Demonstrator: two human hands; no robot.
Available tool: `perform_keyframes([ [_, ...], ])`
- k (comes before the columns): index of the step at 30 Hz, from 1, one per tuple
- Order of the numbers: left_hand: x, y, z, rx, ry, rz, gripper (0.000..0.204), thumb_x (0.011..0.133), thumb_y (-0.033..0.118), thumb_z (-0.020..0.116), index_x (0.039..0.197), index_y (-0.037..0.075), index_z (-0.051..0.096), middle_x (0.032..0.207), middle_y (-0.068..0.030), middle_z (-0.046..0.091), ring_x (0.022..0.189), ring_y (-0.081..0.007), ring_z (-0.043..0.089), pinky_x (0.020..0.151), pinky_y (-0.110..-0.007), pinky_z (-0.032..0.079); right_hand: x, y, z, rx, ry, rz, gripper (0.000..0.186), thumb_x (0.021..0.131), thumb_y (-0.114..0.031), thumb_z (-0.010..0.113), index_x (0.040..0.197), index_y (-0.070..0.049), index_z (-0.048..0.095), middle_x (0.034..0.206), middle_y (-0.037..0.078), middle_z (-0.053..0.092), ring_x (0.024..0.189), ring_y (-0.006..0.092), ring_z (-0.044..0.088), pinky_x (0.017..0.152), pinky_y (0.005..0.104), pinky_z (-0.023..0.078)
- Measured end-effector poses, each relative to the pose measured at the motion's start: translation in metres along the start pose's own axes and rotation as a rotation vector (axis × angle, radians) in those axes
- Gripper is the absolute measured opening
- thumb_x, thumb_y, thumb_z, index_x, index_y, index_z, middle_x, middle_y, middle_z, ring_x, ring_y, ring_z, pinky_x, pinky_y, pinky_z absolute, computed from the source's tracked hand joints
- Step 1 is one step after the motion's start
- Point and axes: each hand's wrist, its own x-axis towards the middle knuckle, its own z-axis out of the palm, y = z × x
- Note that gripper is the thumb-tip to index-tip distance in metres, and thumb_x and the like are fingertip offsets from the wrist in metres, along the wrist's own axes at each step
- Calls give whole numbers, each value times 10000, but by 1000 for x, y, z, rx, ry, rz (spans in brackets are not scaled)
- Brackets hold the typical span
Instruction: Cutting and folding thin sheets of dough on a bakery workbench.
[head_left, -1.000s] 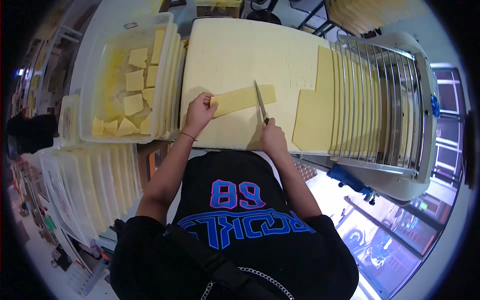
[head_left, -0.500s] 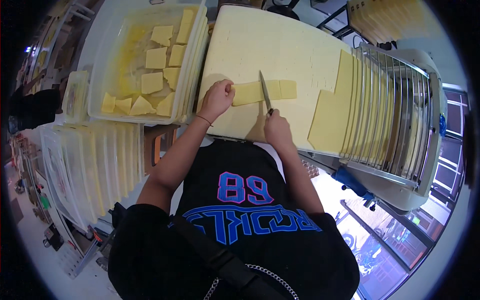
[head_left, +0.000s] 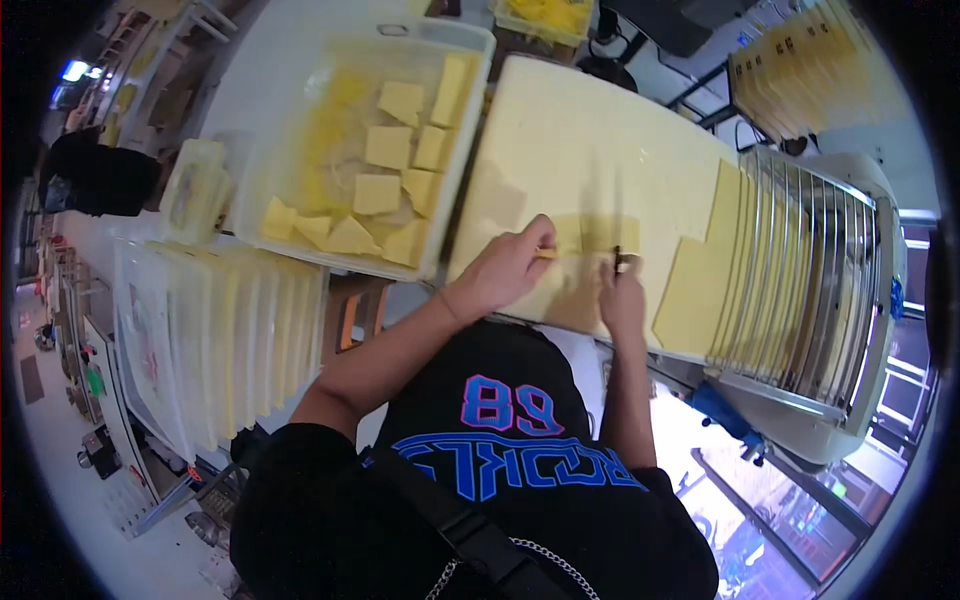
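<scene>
On the cream board (head_left: 570, 120) lies a pale yellow strip of dough (head_left: 608, 232), cut into pieces at its right part. My left hand (head_left: 500, 272) is closed at the left end of it, with a small yellow bit of dough showing between thumb and fingers. Gripped by its dark handle, a knife (head_left: 618, 205) is in my right hand (head_left: 624, 300); its blade points away from me over the right end of the dough and is smeared by motion. My left fingers hide part of the strip.
To the left, a clear plastic tub (head_left: 455, 170) holds several dough pieces, beside stacked lidded tubs (head_left: 225, 330). At the right, a dough sheet (head_left: 690, 285) runs under a machine's metal guard bars (head_left: 800, 290). A person in dark clothes (head_left: 100, 175) stands at far left.
The whole view has shifted. My left hand has slid right along the strip, closing on a yellow bit. The knife has moved from the middle of the strip to its right end.
</scene>
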Motion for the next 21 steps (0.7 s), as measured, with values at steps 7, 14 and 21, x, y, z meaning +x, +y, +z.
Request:
perform_keyframes([
  [7,54,27,-175,12,348,159,247,843,75,622,1085,32,596,904,-65,611,678,-140,527,616,-261,460,19,-9,28,-310,403,-223,566,900,-321,580,1376,-64,411,1406,227,409,1216,390,475,977,514,404],
  [14,169,-82,-258,-120,469,25,340,747,88,705,1052,59,555,912,-115,607,762,-223,597,688,-335,514,30,-28,87,-430,415,-437,463,873,-288,606,1290,-112,506,1466,101,367,1334,346,356,991,685,291],
  [21,174,-82,-236,664,672,50,478,724,155,744,1141,72,524,969,-134,591,793,-274,589,751,-392,506,36,-45,45,-321,70,-342,358,863,-218,621,1174,-72,523,1368,82,478,1207,316,492,1021,555,344],
])
